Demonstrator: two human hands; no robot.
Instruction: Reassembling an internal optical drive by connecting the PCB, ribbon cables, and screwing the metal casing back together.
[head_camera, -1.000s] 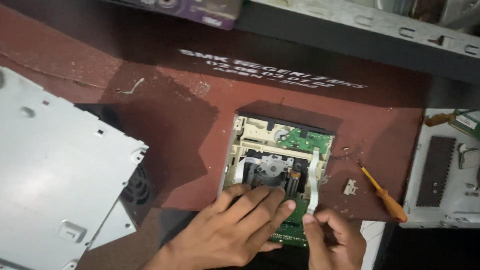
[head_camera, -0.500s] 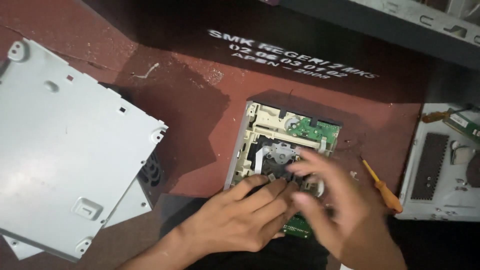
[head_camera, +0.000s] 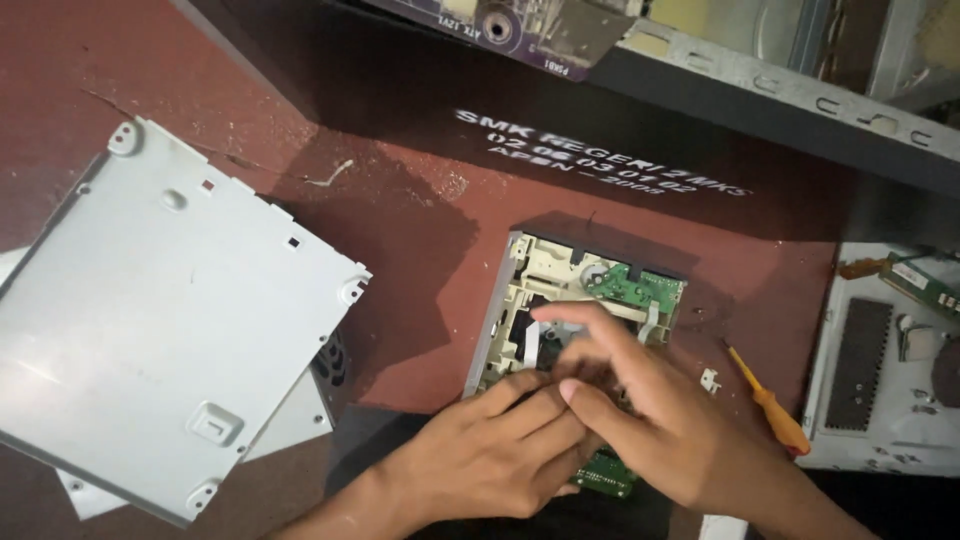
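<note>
Directly under both hands' fingers (head_camera: 560, 322), opened disc drive (head_camera: 560, 275), mid-table

Two bare, sleeveless, ringless forearms

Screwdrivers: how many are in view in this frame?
1. An orange-handled screwdriver lies on the red table, right of the opened drive; others may be hidden under the hands.

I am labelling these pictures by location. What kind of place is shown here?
Probably an electronics or computer repair bench, perhaps in a school workshop. Both hands, left hand and right hand, work on an opened optical drive; a removed metal cover, a screwdriver and a circuit board lie around.
</note>
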